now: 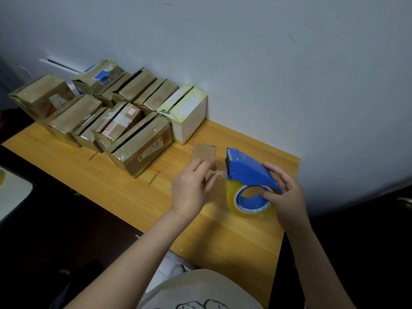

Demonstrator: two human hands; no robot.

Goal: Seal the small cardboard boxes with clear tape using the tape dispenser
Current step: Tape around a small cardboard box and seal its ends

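so, clear tape [249,212] in blue tape dispenser [247,169]

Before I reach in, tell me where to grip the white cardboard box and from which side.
Probably its right end, coming from the open wooden table on the right: the white cardboard box has that side bare. The grey wall stands close behind and brown taped boxes crowd its left and front corner, leaving fingers little room. Its top flaps show a slit; don't lift by them.

The left hand [190,188] hides its own fingers' grip.
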